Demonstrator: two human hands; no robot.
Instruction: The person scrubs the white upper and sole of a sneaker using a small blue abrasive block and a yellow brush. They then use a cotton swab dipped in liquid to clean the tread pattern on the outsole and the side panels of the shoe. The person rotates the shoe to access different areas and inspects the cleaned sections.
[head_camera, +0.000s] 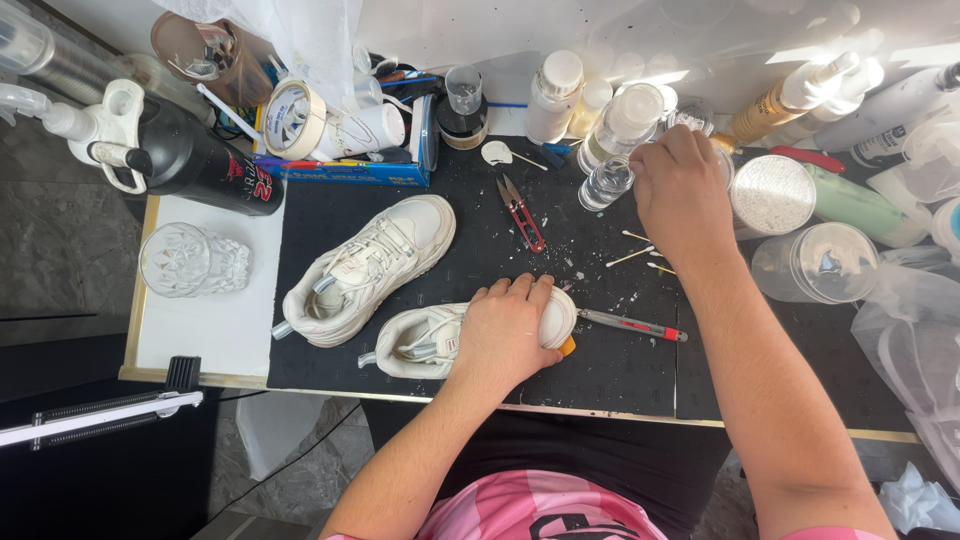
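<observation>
— So where do you stand right now?

— Your left hand (507, 330) is pressed flat over the toe of the near shoe (440, 340), pinning it close to the front edge of the black mat (600, 370). Your right hand (680, 190) is up at the back of the mat, fingers curled down among the bottles beside a small clear jar (605, 183); I can't tell whether it has hold of anything.

— Which step does that make it?

— It looks like a fetch from the supplies while the shoe is held steady. By my reckoning, bringing the hand back calls for a lift clear of the jar, then a path over the cotton swabs (640, 250).

— And room to move?

— Tight at the back: the white bottles (553, 95) and the clear tub (815, 262) crowd your wrist. The second shoe (370, 265) lies just beyond the held one, towards the mat's left edge. The red snips (522, 212) sit mid-mat, and a red-handled tool (632, 325) lies just right of the toe. The mat between that tool and the right edge is freer.
</observation>
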